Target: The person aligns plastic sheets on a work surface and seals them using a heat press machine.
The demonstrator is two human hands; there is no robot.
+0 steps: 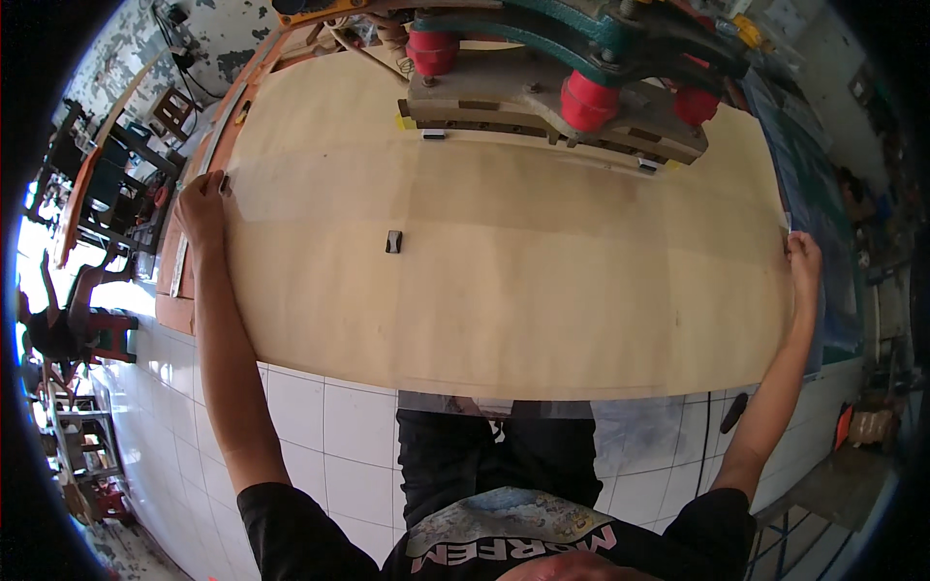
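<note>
A wide, thin tan sheet (523, 281) spreads in front of me, its near edge by my waist. My left hand (201, 208) is closed at its left edge, fingers pinched together, with a small dark piece (225, 182) beside the fingertips. On the opposite side, my right hand (804, 263) pinches the right edge. A small black-and-grey block (393, 241) lies on the sheet, left of the middle. Across the far part stands a machine head with a metal bar (542, 121), red cylindrical mounts (589, 101) and a dark green arm (523, 31).
Clear plastic (542, 410) shows under the sheet's near edge. A reddish-brown table edge (176, 312) runs along the left, and bluish plastic covering (838, 300) lies at the right. White floor tiles (358, 431) are below. A seated person (60, 324) is at far left.
</note>
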